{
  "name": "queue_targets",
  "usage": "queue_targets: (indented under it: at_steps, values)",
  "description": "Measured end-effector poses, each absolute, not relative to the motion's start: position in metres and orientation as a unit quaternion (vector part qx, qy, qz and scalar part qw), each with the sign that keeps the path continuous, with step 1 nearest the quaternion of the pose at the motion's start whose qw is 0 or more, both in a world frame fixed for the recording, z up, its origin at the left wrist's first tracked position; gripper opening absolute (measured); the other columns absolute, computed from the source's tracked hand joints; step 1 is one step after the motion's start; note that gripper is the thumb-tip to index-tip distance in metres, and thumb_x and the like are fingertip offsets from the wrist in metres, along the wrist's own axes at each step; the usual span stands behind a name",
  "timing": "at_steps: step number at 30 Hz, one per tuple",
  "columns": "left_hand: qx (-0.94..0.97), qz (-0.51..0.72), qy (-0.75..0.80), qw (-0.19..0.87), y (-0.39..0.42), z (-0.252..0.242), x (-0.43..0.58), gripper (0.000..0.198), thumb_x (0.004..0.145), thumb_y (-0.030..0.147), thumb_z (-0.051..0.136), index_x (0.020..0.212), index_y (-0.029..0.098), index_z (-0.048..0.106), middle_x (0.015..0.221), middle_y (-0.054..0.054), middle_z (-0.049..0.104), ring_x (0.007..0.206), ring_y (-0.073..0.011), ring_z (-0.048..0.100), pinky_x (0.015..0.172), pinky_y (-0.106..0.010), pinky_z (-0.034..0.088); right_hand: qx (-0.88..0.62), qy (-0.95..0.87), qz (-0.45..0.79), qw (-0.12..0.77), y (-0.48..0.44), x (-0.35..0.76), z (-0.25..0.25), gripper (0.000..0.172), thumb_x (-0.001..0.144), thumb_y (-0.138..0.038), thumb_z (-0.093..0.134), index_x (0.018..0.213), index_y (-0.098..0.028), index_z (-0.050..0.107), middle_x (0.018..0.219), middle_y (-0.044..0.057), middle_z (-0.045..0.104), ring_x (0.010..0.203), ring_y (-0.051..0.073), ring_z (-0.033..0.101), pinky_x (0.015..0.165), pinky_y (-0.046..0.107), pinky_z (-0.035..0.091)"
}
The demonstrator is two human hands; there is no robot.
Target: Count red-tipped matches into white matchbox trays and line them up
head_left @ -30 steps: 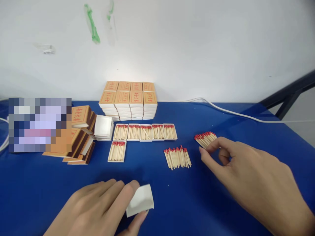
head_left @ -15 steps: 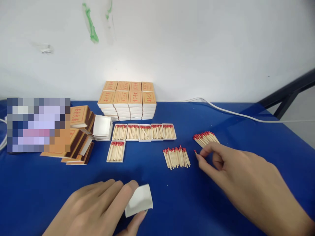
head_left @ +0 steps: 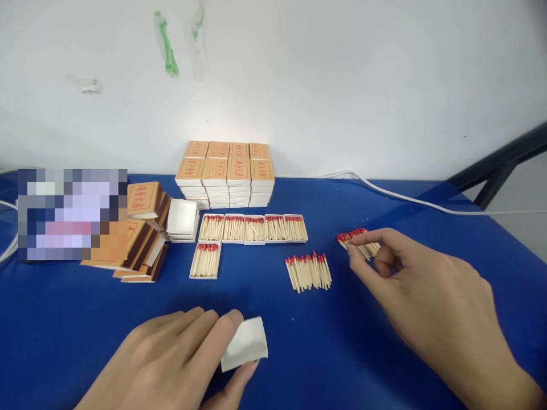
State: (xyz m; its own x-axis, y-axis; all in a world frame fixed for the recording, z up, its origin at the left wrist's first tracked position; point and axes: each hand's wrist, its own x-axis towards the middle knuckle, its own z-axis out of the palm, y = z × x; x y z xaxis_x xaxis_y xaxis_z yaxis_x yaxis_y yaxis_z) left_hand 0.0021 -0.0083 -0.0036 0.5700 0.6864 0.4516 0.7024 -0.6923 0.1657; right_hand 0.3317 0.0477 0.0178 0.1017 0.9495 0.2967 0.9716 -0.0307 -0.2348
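My left hand (head_left: 171, 359) holds a small white matchbox tray (head_left: 247, 344) between thumb and fingers, low in the centre of the view. Thumb and forefinger of my right hand (head_left: 423, 302) are pinched together at the left side of a fanned pile of red-headed matches (head_left: 364, 250), partly hidden by the hand. Whether a match is between those fingertips cannot be made out. Left of that hand lies a loose bunch of matches (head_left: 308, 273). Trays filled with matches (head_left: 255, 229) stand in a row, with one more filled tray (head_left: 205, 261) in front at the left.
Orange matchboxes (head_left: 226, 171) are stacked by the wall. White trays (head_left: 182, 219) are piled left of the row, beside a heap of orange box sleeves (head_left: 123, 245). A blurred-out object (head_left: 72, 216) lies at far left. A white cable (head_left: 397, 196) crosses the blue table (head_left: 299, 364).
My right hand has moved up towards the fanned matches; the match visible in its fingertips earlier no longer shows clearly. My left hand keeps hold of the tray. The view has shifted slightly.
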Motion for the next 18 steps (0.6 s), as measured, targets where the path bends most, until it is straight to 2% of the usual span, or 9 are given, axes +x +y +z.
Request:
queue_targets:
  at_steps: [3,7,14,18]
  values:
    - [-0.886,-0.249,-0.39,0.025,-0.0093,-0.0057,0.0008,0.017,0.123,0.03,0.054,0.125,0.019,0.067,0.08,0.0,0.08,0.062,-0.022,0.08,0.055,-0.041,0.061,-0.707,-0.679,-0.091,0.176,0.0482,0.3311,0.015,0.044,0.11,-0.061,0.055,0.095,-0.03,0.084,0.067,0.003,0.064,0.057,0.025,0.059,0.051,0.033,0.031]
    - [-0.884,-0.248,-0.395,0.039,-0.0097,-0.0077,0.0005,0.019,0.124,0.033,0.053,0.126,0.02,0.068,0.083,-0.001,0.083,0.066,-0.0226,0.083,0.058,-0.041,0.062,-0.684,-0.698,-0.12,0.175,0.0474,0.329,0.0122,0.045,0.113,-0.053,0.053,0.087,-0.028,0.079,0.067,0.005,0.061,0.064,0.026,0.059,0.051,0.032,0.026]
    - [-0.886,-0.25,-0.39,0.023,-0.009,-0.0077,0.0,0.017,0.123,0.031,0.056,0.125,0.019,0.068,0.082,-0.001,0.081,0.063,-0.0233,0.081,0.052,-0.042,0.058,-0.68,-0.705,-0.114,0.167,0.0469,0.3312,0.0114,0.045,0.115,-0.053,0.051,0.091,-0.03,0.081,0.069,0.004,0.062,0.068,0.027,0.061,0.05,0.032,0.027]
    - [-0.888,-0.244,-0.389,0.023,-0.0097,-0.0093,-0.0017,0.02,0.123,0.034,0.057,0.127,0.019,0.069,0.085,-0.002,0.083,0.065,-0.0245,0.083,0.053,-0.043,0.059,-0.685,-0.7,-0.113,0.166,0.0468,0.3316,0.0113,0.048,0.115,-0.055,0.049,0.089,-0.03,0.081,0.069,0.005,0.062,0.07,0.027,0.062,0.049,0.033,0.028]
